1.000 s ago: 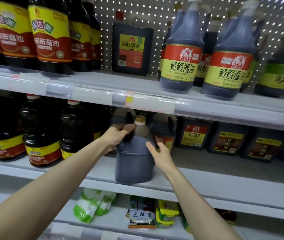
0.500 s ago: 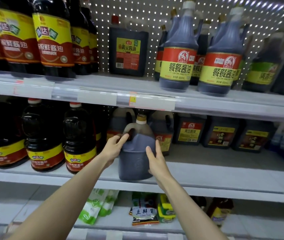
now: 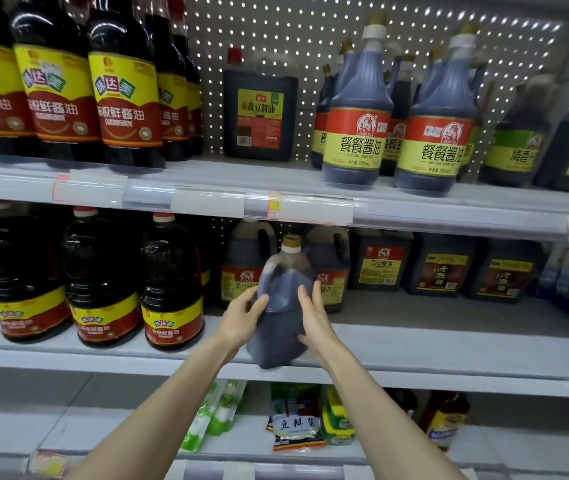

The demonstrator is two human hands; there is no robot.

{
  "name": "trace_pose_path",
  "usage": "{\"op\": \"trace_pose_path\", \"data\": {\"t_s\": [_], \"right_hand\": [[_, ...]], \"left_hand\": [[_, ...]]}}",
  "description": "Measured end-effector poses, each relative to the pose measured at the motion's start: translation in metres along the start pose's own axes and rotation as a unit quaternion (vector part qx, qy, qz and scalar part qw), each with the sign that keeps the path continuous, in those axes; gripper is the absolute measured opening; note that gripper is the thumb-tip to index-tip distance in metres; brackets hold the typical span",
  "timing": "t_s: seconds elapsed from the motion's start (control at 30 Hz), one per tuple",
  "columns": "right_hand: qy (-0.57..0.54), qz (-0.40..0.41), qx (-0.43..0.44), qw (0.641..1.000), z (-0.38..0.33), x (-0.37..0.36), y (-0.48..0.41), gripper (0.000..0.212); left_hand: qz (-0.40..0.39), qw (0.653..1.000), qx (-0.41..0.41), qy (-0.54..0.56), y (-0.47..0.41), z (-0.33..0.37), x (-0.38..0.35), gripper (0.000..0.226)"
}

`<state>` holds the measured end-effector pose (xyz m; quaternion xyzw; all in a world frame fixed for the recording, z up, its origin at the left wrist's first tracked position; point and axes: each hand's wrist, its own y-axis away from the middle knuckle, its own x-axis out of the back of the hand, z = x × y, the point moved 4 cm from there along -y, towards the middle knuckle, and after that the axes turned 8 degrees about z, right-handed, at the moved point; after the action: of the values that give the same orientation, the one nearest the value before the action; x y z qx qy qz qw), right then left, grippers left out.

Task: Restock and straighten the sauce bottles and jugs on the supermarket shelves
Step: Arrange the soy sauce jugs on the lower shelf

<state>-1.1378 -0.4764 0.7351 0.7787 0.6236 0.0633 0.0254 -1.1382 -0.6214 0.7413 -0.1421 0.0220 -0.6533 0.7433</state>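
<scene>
Both hands are on a dark sauce jug (image 3: pixel 281 313) with a tan cap that stands at the front edge of the middle shelf (image 3: pixel 449 351) — its base looks slightly tipped, though blur makes that hard to judge. The left hand (image 3: pixel 243 318) curls its fingers (image 3: pixel 258 301) around the jug's left side just below the handle, while the right hand (image 3: pixel 314 315) lies against the right side with its fingers (image 3: pixel 305 296) spread and nearly straight, pressing rather than wrapping. Just behind the jug stand two similar handled jugs (image 3: pixel 245 268) with red and yellow labels (partly hidden by it). To the left is a row of round dark bottles (image 3: pixel 172 289); to the right, well apart, square dark jugs (image 3: pixel 381 261).
</scene>
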Motion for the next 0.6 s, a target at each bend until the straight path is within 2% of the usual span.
{"op": "trace_pose_path", "data": {"t_s": [0.1, 0.17, 0.37, 0.6], "right_hand": [[-0.01, -0.01, -0.024, 1.0, -0.008, 0.001, -0.002, 0.069], [-0.027, -0.024, -0.031, 0.999, -0.012, 0.004, 0.001, 0.069], [-0.021, -0.058, 0.003, 0.998, 0.005, -0.001, 0.016, 0.064], [-0.027, -0.061, -0.005, 0.998, 0.005, 0.0, 0.011, 0.061]], "left_hand": [[-0.011, 0.994, -0.043, -0.105, 0.004, 0.003, 0.0, 0.02], [-0.011, 0.99, -0.049, -0.133, 0.001, 0.003, 0.006, 0.028], [-0.043, 0.999, 0.014, -0.022, -0.003, -0.001, 0.011, 0.06], [0.006, 0.999, -0.003, -0.032, 0.01, -0.002, -0.001, 0.059]]}}
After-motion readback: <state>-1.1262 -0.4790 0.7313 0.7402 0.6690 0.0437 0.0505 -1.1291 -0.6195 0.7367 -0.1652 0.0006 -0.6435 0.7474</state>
